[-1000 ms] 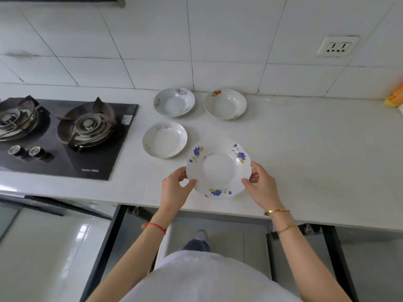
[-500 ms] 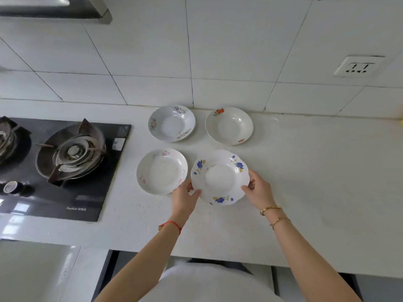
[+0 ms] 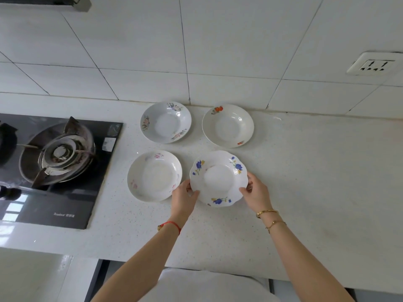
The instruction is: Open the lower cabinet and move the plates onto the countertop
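A white scalloped plate with blue flowers (image 3: 218,178) is low over or on the white countertop (image 3: 316,182); I cannot tell if it touches. My left hand (image 3: 184,198) grips its left rim and my right hand (image 3: 256,192) grips its right rim. Three other plates lie on the counter: a pink-flowered plate (image 3: 154,175) just left of it, a grey-white floral plate (image 3: 165,122) behind that, and a plate with red fruit marks (image 3: 227,125) at the back right. The dark frame of the open lower cabinet (image 3: 99,277) shows under the counter edge.
A black gas hob (image 3: 58,171) with a burner fills the counter's left side. A tiled wall rises behind the plates, with a white power socket (image 3: 374,66) at the right. A range hood edge (image 3: 76,3) is at top left.
Both hands have carried the blue-flowered plate forward from the counter's front edge to a spot beside the pink-flowered plate. My view has tilted up, hiding most of the open cabinet.
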Action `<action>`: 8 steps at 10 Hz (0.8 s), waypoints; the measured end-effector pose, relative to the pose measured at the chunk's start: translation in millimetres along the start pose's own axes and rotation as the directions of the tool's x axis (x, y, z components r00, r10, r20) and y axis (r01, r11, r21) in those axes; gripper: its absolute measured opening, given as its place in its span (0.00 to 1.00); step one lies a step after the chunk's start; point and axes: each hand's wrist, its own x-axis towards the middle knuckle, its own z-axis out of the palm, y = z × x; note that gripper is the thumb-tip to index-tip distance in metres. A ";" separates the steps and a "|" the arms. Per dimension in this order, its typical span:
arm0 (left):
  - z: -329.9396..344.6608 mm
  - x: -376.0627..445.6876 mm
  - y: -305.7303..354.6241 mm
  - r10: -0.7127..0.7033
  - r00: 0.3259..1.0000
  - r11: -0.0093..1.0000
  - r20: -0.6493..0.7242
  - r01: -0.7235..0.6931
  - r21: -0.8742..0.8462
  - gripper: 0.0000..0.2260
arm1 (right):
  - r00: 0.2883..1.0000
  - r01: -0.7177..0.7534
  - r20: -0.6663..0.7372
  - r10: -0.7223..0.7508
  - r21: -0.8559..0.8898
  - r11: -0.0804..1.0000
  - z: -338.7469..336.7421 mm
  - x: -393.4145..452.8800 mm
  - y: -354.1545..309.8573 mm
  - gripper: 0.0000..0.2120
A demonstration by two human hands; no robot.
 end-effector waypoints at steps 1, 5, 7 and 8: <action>2.2 0.8 -2.4 0.016 1.000 1.000 -0.011 -0.016 0.020 0.12 | 1.000 0.008 0.006 -0.008 0.003 1.000 0.2 0.2 1.7 0.25; -3.9 -9.3 -2.0 0.092 0.996 0.993 0.005 -0.092 0.069 0.13 | 1.000 -0.004 0.020 0.004 0.002 1.000 -0.8 -7.4 6.3 0.24; -29.5 -22.8 2.2 0.201 0.978 0.937 -0.055 -0.176 0.302 0.17 | 0.999 0.017 -0.041 -0.025 -0.167 0.986 -15.8 -17.1 1.8 0.24; -49.7 -32.2 8.6 0.325 0.940 0.883 -0.103 -0.263 0.389 0.17 | 0.984 0.121 -0.098 -0.147 -0.237 0.964 -31.3 -25.1 -10.7 0.22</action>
